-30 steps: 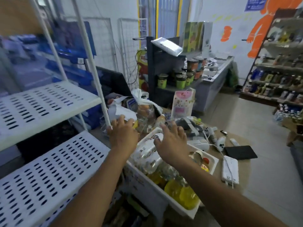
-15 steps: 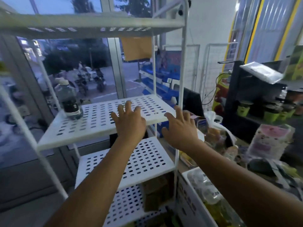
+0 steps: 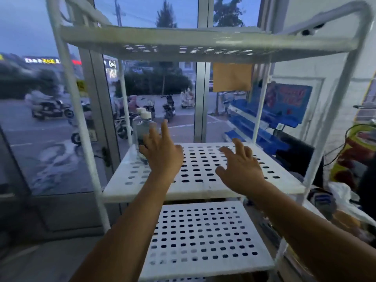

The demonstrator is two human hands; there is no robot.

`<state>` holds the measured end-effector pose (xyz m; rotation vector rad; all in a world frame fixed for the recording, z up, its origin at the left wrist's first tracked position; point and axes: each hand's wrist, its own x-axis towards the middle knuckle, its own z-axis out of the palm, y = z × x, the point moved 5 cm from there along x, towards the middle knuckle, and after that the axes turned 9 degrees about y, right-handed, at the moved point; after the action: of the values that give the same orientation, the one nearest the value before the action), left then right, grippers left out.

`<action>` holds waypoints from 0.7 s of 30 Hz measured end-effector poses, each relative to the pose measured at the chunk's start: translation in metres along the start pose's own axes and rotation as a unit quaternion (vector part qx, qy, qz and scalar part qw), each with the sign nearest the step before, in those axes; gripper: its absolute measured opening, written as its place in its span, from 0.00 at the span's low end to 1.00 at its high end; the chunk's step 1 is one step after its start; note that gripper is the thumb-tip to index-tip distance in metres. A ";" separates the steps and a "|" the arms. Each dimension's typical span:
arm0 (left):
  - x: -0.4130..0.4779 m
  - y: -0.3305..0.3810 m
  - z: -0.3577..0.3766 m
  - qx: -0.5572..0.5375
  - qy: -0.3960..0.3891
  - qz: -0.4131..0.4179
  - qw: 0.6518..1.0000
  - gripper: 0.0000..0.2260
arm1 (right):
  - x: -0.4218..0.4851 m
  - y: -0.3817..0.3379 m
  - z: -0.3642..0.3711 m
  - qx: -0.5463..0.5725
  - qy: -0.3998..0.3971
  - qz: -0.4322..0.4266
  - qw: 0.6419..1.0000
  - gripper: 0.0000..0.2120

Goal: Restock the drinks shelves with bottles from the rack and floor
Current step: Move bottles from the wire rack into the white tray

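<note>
**Hand state.** The left hand (image 3: 161, 154) was open, fingers spread and extended, and gripped nothing. Its fingertips overlapped the lower body of the front bottle (image 3: 144, 128); whether they touched it could not be told. The right hand (image 3: 242, 167) was also open and empty, held over the right half of the middle shelf (image 3: 203, 195).

**Location of stock.** The front bottle stood upright at the far left corner of the middle shelf. A second bottle (image 3: 140, 110) stood just behind it, with little more than its cap visible. The lower shelf (image 3: 203, 265) and the top shelf (image 3: 203, 37) showed no bottles in view.

**Hazards.**
1. Tipping. An open hand arriving at the side of a tall, narrow bottle would likely push it before any grip closed. The front bottle could then strike the second, and both could fall.
2. Loss over the edge. No retaining rail was visible at the far or left edge of the shelf. A displaced bottle could probably leave the shelf toward the window (image 3: 50, 139).
3. Uneven footing. The shelf surface was perforated, so a bottle slid across it might catch and rock.
4. Misjudged reach. The picture was motion-blurred, which suggested a fast approach and raised the chance of overshoot.
</note>
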<state>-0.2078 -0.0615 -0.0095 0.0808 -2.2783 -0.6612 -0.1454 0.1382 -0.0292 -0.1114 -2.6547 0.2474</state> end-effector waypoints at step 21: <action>0.055 -0.108 0.017 -0.263 0.100 -0.156 0.947 0.34 | 0.164 -0.169 0.125 0.396 -0.121 0.031 0.910 0.41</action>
<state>-0.2731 -0.1609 -0.0357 0.2404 -1.8431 -1.3429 -0.3545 -0.0274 -0.0322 0.1066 -2.5613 1.4019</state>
